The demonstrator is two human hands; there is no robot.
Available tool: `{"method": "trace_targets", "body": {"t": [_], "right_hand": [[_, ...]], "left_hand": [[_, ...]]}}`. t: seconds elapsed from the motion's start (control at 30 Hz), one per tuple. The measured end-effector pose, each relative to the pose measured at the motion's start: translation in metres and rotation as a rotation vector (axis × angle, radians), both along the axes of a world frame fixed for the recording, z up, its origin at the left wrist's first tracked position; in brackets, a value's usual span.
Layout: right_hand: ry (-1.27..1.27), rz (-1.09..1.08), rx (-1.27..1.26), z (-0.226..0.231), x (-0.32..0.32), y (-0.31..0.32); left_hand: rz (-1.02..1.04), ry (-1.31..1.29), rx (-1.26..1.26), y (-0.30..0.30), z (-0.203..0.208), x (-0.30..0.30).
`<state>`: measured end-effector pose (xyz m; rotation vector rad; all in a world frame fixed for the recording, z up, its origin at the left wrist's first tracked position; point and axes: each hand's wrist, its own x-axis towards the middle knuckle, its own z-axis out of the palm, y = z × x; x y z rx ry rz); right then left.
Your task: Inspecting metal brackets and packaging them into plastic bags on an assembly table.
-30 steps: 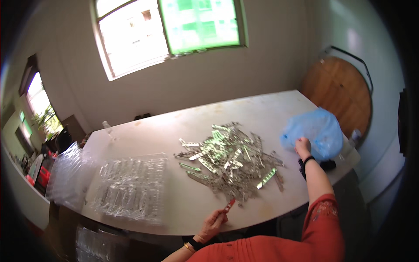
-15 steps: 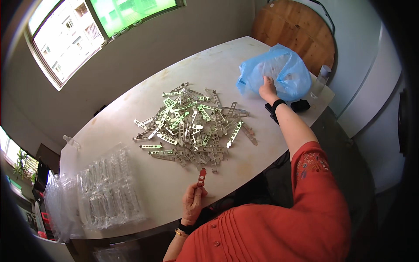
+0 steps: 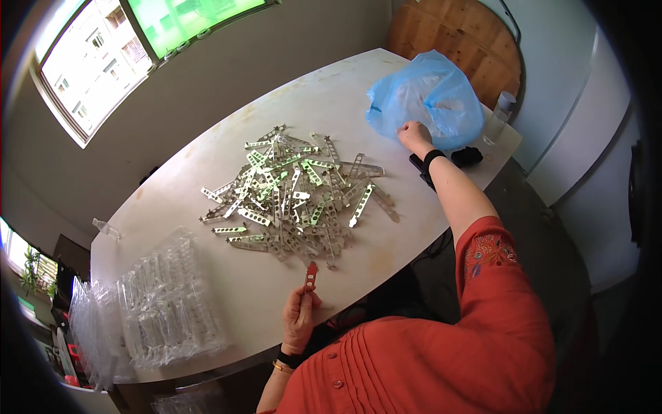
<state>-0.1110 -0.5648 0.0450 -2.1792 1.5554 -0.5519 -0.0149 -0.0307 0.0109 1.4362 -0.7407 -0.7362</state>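
Observation:
My left hand (image 3: pixel 299 317), at the table's near edge, pinches a slim metal bracket (image 3: pixel 311 277) upright; a row of holes runs along it and its face looks reddish. A heap of similar silvery brackets (image 3: pixel 296 186) lies just beyond, in mid-table. Far to the right, my right hand (image 3: pixel 416 138) is closed at the near side of a crumpled blue plastic bag (image 3: pixel 452 124). Its fingertips are turned away, so whatever they hold, if anything, is hidden. The bag's contents cannot be made out through the plastic.
Clear plastic packs (image 3: pixel 169 300) of small parts are stacked at the table's left end, beside clear film (image 3: pixel 93 331). A small clear bottle (image 3: pixel 107 229) lies behind them. Right of the bag stand a capped bottle (image 3: pixel 500 117) and a black item (image 3: pixel 467 156).
My right hand has drawn back slightly toward me from the blue bag, its fingers now more curled. My left hand still holds the bracket, and the whole view has shifted a little.

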Motion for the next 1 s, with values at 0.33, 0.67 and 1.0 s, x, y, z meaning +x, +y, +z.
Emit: {"method": "trace_targets", "body": {"t": [0.33,0.67,1.0], "right_hand": [[-0.393,-0.060,-0.357,-0.003,-0.007,-0.009],[-1.075,0.186,-0.012,0.082,-0.016,0.077],[-1.262,0.151,0.342,0.095,-0.053,0.116]], "left_hand": [[0.003,0.007,-0.040,0.000,-0.003,0.000],[0.000,0.079,-0.104,0.003,-0.004,0.001],[0.024,0.112,-0.131,0.002,-0.007,0.003]]}}
